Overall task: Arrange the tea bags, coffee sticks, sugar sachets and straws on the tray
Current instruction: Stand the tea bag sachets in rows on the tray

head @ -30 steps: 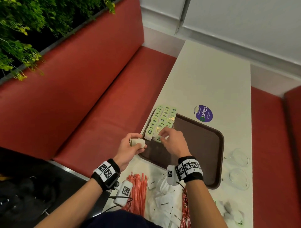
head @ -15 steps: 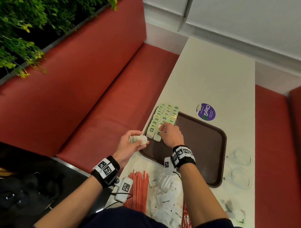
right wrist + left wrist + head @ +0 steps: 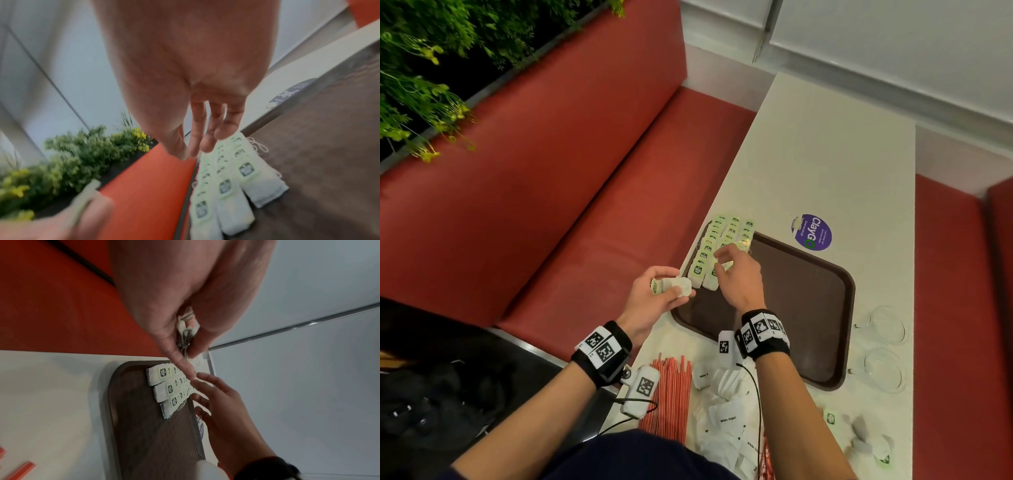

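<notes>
Right now the left hand (image 3: 654,301) sits at the near left corner of the brown tray (image 3: 825,329), its grip pinching a small stack of tea bags (image 3: 674,286) between thumb and fingers, held edge-on just off the tray's rim. Beside it the right hand (image 3: 738,279) hangs over the tray with its fingers (image 3: 197,129) loosely spread and holding nothing, the tips just above the rows of tea bags (image 3: 722,246) already laid down. Those bags lie in three overlapping rows along the tray's left side, green labels up, a loose string showing at the right-hand row. On the white worktop (image 3: 825,154) close to the person lie red-and-white straws (image 3: 671,394) in a bundle, a heap of white sugar sachets (image 3: 726,418) just right of them, and a few more tea bags (image 3: 873,442) at the near right. Two clear glass cups (image 3: 887,346) stand right of the tray; a purple round sticker (image 3: 812,233) sits past its far edge
</notes>
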`<state>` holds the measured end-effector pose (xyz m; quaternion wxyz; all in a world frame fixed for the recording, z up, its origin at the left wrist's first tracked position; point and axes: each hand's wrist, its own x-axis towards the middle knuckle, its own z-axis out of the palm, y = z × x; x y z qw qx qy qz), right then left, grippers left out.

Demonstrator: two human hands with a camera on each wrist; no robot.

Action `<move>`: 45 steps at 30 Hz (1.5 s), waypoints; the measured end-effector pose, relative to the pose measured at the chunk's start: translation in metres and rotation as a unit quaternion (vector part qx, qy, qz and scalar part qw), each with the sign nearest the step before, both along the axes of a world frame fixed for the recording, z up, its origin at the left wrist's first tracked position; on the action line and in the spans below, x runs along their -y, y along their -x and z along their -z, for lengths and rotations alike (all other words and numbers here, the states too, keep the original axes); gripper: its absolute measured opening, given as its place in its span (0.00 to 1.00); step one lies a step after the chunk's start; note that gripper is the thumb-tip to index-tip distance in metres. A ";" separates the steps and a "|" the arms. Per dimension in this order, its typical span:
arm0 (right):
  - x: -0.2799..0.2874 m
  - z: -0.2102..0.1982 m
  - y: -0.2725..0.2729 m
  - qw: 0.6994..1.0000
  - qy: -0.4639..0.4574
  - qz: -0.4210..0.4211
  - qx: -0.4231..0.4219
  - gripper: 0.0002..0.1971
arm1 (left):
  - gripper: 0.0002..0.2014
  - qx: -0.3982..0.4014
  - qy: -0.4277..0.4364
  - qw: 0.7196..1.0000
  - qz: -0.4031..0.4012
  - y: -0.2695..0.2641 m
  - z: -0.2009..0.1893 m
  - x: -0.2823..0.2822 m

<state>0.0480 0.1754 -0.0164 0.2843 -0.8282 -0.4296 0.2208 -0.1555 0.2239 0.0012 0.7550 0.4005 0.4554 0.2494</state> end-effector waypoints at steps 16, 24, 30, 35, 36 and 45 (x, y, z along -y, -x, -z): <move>0.075 -0.031 0.038 0.972 -0.158 -0.087 -0.150 0.11 | 0.16 0.022 0.053 0.987 0.147 0.000 -0.017 0.003; 0.089 -0.033 0.027 0.967 -0.190 -0.057 -0.160 0.07 | 0.15 0.017 0.070 0.979 0.191 0.001 -0.013 0.000; 0.091 -0.038 0.016 0.968 -0.143 -0.035 -0.202 0.05 | 0.16 0.030 0.054 0.976 0.210 -0.011 -0.010 0.007; 0.084 -0.038 0.006 0.967 -0.157 0.000 -0.200 0.06 | 0.16 -0.018 -0.048 0.970 0.237 -0.023 -0.003 0.013; 0.083 -0.037 0.004 0.968 -0.159 0.000 -0.194 0.06 | 0.15 -0.027 -0.053 0.971 0.233 -0.025 -0.002 0.014; 0.068 0.010 -0.030 0.997 -0.057 0.003 -0.042 0.06 | 0.13 -0.057 0.038 0.986 0.155 -0.029 0.008 0.008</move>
